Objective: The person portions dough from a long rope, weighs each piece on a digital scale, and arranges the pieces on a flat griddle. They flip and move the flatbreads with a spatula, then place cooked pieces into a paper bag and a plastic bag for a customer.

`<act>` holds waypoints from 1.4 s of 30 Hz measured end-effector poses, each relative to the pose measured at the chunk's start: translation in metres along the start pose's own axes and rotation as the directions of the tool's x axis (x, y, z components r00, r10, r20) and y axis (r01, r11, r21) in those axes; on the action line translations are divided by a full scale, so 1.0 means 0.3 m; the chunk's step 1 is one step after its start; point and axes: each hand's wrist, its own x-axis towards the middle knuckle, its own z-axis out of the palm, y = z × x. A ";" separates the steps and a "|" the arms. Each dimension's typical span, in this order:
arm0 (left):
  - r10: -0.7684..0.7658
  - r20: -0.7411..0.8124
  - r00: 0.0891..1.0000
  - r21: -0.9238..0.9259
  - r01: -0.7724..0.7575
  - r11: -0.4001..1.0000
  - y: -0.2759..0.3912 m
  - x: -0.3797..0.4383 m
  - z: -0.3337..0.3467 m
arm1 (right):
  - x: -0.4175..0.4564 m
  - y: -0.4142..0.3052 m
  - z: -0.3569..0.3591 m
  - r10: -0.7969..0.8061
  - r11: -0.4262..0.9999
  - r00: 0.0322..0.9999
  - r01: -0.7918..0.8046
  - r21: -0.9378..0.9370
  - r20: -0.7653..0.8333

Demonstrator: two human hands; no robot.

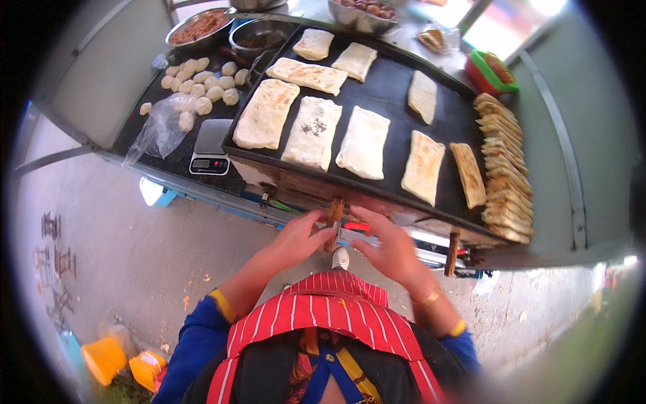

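My left hand point(301, 238) is at the front of the griddle, thumb and fingers curved beside a brown wooden handle point(335, 214). Blur hides whether they grip it. On the handle's other side, my right hand point(388, 245) hangs with its fingers spread, holding nothing. Beyond both hands lies the black griddle point(388, 91), bearing several flat dough pieces. One stuffed flatbread point(314, 132) has dark seeds on top. A plain pale flatbread point(363, 142) is beside it, and a browned flatbread point(424, 166) lies farther right.
Stacked cooked flatbreads point(507, 177) line the griddle's right edge. Left of it are a digital scale point(210, 146), dough balls point(202, 91), a plastic bag point(164, 126) and a bowl of meat-like filling point(199, 28). A second wooden handle point(452, 252) juts out at front right.
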 end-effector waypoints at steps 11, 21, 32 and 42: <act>0.182 -0.271 0.945 -0.237 -0.249 0.939 -0.060 -0.135 -0.017 | -0.301 -0.114 0.031 0.150 0.988 0.899 -0.116 0.106 -0.410; -0.354 0.258 0.899 -0.653 0.432 0.622 -0.101 0.064 0.227 | -0.506 -0.079 -0.232 0.521 0.631 0.795 -0.113 0.768 -0.311; -0.302 0.137 0.943 -0.391 0.332 0.858 -0.165 -0.470 0.221 | -0.535 0.212 -0.224 0.428 0.519 0.903 -0.214 0.827 -0.035; -0.440 0.133 0.888 -0.228 0.459 0.859 -0.395 -0.858 0.306 | -0.590 0.416 -0.031 0.636 0.641 0.769 -0.574 0.509 0.066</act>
